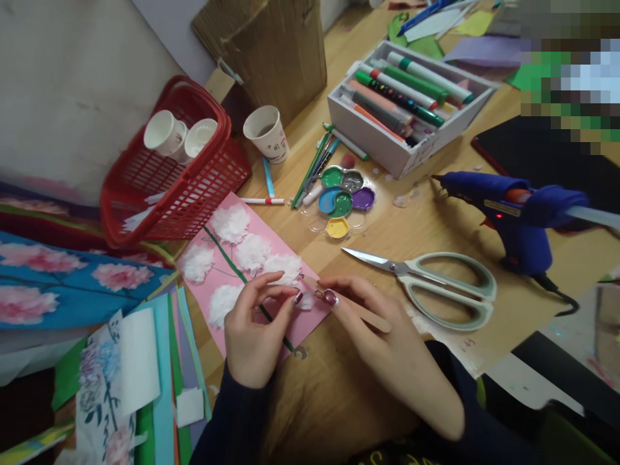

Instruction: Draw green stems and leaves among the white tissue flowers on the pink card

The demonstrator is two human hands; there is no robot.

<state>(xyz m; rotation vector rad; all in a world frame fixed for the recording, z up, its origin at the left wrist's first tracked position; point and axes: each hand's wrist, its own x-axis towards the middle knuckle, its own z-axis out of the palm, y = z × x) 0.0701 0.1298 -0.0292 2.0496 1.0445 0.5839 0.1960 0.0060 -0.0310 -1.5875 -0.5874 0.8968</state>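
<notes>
Both hands are over a pink sheet (285, 232) bearing several white crumpled-paper flowers (252, 250) and a dark green stem line (223, 250). My left hand (259, 332) is at the sheet's lower part, thumb and index tip together in a pinch. Whatever lies between them is too small to make out. Close by on the right, my right hand (382, 336) is closed around a flat, pale wooden stick (372, 318), whose rounded end shows between thumb and fingers. Its other end points toward the flowers by my left fingertips.
Green-handled scissors (404, 271) lie right of the sheet, beyond them a blue glue gun (513, 206). Further back are a paint palette (338, 227), a box of markers (372, 145), a paper cup (271, 145) and a red basket (194, 210). Coloured papers (165, 355) are at left.
</notes>
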